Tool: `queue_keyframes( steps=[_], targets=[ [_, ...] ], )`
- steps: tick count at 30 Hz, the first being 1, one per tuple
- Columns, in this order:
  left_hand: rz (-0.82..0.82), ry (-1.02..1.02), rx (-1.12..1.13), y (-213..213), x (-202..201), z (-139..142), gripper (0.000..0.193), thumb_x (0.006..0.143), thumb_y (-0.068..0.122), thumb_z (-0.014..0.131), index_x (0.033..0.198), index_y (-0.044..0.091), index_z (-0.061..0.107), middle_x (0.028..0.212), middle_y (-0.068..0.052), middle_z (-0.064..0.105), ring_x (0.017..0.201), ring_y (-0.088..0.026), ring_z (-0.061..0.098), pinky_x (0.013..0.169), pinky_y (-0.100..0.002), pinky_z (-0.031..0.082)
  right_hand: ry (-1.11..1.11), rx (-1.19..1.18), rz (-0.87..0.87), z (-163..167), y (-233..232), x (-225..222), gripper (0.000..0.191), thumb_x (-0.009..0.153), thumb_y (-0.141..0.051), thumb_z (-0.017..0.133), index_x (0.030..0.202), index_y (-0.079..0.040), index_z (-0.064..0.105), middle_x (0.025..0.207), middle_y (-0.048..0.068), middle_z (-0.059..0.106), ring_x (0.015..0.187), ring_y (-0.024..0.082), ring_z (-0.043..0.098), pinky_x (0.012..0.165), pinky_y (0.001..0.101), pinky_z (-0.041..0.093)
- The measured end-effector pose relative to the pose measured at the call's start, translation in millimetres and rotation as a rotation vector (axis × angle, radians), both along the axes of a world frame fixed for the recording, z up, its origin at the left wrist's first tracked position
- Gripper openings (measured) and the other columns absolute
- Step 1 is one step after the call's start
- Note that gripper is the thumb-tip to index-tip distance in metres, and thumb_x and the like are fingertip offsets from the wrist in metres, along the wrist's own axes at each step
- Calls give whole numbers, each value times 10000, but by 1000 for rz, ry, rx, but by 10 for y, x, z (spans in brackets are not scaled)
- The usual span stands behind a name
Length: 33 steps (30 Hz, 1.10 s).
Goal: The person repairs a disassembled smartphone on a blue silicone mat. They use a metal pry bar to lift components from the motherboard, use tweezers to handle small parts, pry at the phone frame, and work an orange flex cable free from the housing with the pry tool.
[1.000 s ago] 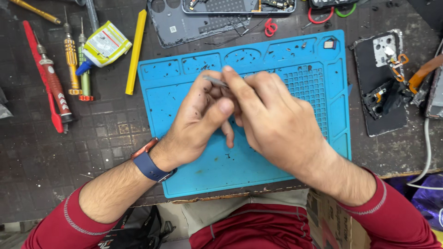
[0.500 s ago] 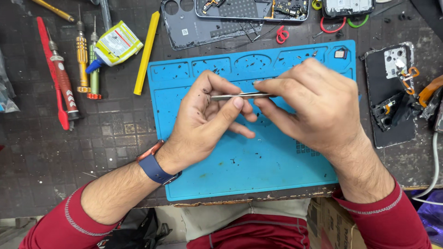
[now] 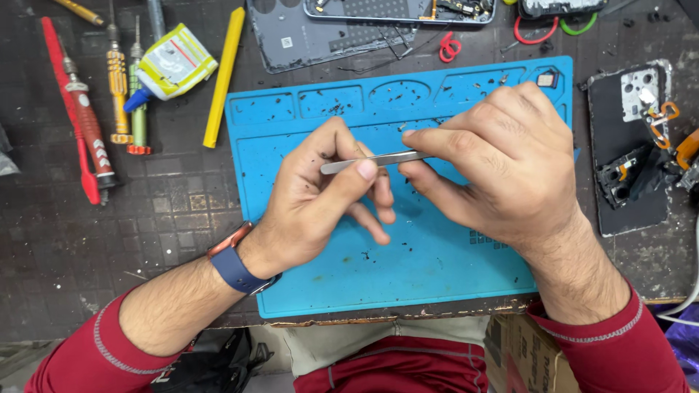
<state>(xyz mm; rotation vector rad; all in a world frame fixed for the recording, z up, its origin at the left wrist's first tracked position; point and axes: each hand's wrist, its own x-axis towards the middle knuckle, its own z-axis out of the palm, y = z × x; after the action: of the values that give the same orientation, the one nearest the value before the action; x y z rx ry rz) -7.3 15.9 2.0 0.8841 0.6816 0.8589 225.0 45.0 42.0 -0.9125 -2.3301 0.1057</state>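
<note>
Even, fairly bright light falls from above. My hands cast only soft, short shadows on the blue mat. The tweezers glint faintly. Focus is sharp across the bench, without blur.

glue tube | upper left, beside screwdrivers | yellow-white label, red stripe, blue cap

Blue mat, silver tweezers, yellow pry stick, red screwdriver, perhaps grey-black gridded tabletop.

hands parted, tweezers now exposed, level
</note>
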Motion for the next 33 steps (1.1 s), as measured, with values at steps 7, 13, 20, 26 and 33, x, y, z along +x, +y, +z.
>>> queue_keyframes(
  steps=[7,13,20,26,33],
  targets=[
    [8,-7,-32,-3,-12,9,250,1112,285,458,1080,38,484,947,-139,655,799,-216,711,624,-384,674,15,35,14,2,3,9,270,861,-131,944,1004,-71,723,844,17,650,754,221,579,704,388,403],
    [104,-25,15,-8,-39,-4,269,1133,305,458,1068,44,471,925,-139,637,786,-216,700,661,-404,678,78,-1,-52,-20,-36,40,251,927,-68,919,1095,-80,733,917,34,649,789,215,589,710,348,434],
    [114,-41,-15,-21,-51,5,347,1123,384,405,1035,56,472,859,-122,645,705,-204,714,630,-386,673,160,-75,-56,-45,-62,38,214,971,-76,908,1096,-67,733,904,35,656,792,200,594,709,329,456],
    [158,39,82,-31,-37,-9,327,1133,373,454,1044,58,440,821,-148,624,678,-227,686,598,-424,666,183,-59,-27,-42,-35,43,220,924,-204,784,1034,-27,711,853,71,658,743,242,594,680,384,460],
    [299,-72,177,30,-177,115,360,1193,372,433,1075,32,445,874,-181,624,744,-279,713,650,-465,673,206,-67,-279,-164,-48,203,127,1088,-90,587,1186,-11,600,1023,93,585,853,205,570,768,304,452]
  ],
)
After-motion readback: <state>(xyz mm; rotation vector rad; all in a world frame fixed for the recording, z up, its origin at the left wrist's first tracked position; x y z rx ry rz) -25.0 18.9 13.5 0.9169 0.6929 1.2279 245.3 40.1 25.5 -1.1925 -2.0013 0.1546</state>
